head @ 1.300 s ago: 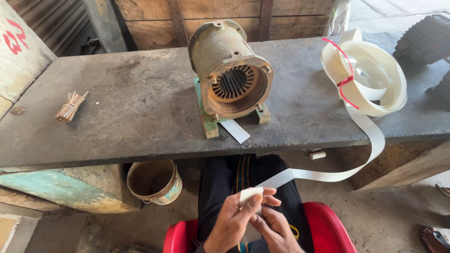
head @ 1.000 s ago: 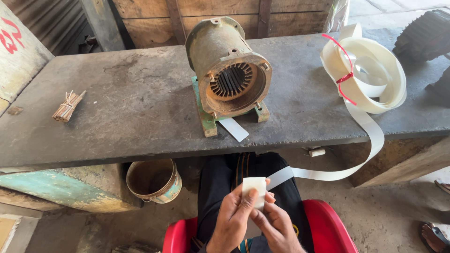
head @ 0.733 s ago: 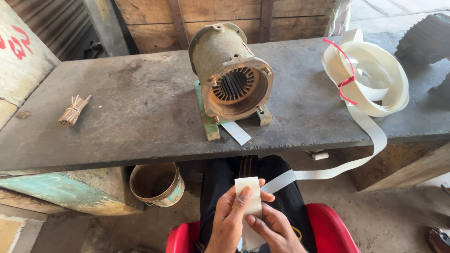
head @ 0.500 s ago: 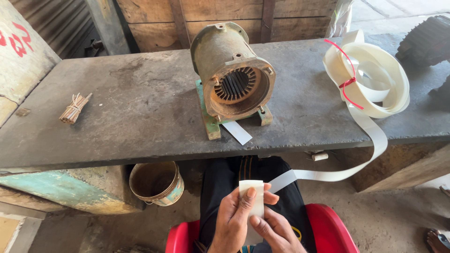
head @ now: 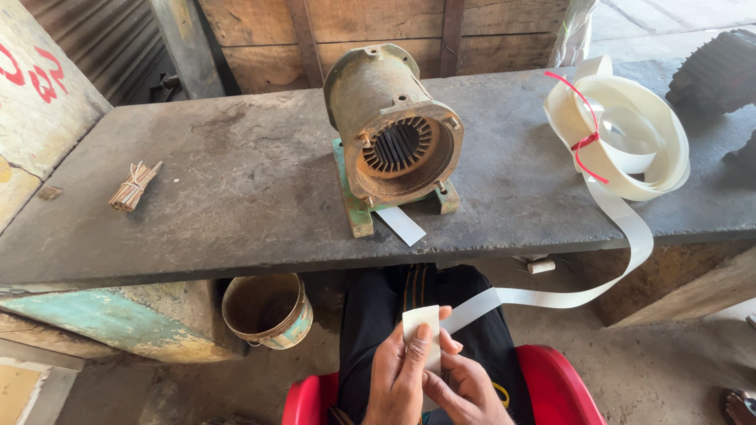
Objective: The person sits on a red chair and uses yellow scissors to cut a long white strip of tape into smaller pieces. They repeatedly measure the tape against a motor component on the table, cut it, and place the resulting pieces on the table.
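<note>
Over my lap, my left hand (head: pixel 398 378) and my right hand (head: pixel 465 387) together hold the folded end of a white paper strip (head: pixel 421 327). The strip (head: pixel 567 297) runs right and up to a loose white roll (head: pixel 622 134) tied with red string on the workbench. A rusty motor housing (head: pixel 394 134) with a slotted core stands on a green base at the middle of the grey benchtop (head: pixel 236 189). A small cut white piece (head: pixel 400 225) lies in front of the housing.
A tied bundle of thin sticks (head: pixel 134 187) lies on the bench's left side. A dirty bucket (head: pixel 266 308) sits under the bench. I sit on a red chair (head: pixel 551 386). A dark toothed gear (head: pixel 717 71) rests at the far right. Wooden boards stand behind.
The end of the strip went from bunched low between my fingers to folded flat and held upright. The slack in the strip shifted slightly; the bench items stayed put.
</note>
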